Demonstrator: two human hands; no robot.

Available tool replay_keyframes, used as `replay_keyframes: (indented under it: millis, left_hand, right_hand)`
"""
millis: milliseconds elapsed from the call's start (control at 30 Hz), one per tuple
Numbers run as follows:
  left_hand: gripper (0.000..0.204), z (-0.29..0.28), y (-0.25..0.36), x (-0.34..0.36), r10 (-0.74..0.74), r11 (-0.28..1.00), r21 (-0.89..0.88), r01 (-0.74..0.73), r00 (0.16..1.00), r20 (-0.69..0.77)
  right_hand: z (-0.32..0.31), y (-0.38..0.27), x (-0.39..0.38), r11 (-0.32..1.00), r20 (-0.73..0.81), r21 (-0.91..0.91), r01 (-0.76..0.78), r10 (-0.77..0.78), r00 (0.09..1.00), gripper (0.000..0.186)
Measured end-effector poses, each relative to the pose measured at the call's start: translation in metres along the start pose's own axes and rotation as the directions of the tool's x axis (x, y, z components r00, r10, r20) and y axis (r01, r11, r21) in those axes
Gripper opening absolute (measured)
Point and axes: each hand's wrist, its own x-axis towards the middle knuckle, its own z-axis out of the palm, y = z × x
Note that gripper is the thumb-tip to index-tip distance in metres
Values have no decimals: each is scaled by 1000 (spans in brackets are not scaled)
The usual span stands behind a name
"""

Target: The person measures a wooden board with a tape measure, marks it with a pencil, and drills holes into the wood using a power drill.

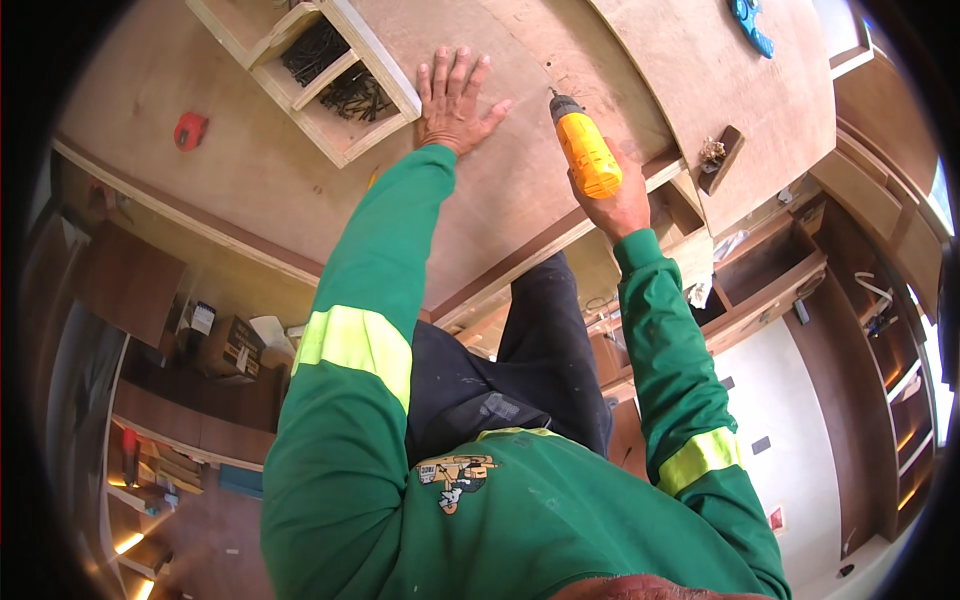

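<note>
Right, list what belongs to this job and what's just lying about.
Likely in use:
yellow drill, in right hand
plywood sheet, under left hand
wooden tray of dark fasteners, beside left hand

Seemingly just lying about:
red object
blue tool
dark wooden block

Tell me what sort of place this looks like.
Likely a woodworking shop or a room being fitted out: a yellow drill in the right hand, a wooden tray of dark fasteners, and open wooden cabinetwork.
</note>
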Motion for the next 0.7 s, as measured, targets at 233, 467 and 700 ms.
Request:
replay_keyframes:
  millis: [233, 467, 700]
  left_hand:
    - [85, 4, -4, -1, 20, 1000, 3, -20, 1000, -1]
    - [85, 3, -3, -1, 20, 999, 26, -20, 1000, -9]
    - [84, 5, -2, -1, 12, 999, 42, -12, 1000, -3]
  right_hand:
    - [-3, -2, 1, 1000, 16, 24, -1, 1, 1000, 31]
    - [-7, -2, 5, 999, 53, -38, 38, -36, 998, 32]
    - [-18, -7, 8, 992, 95, -90, 84, -76, 993, 34]
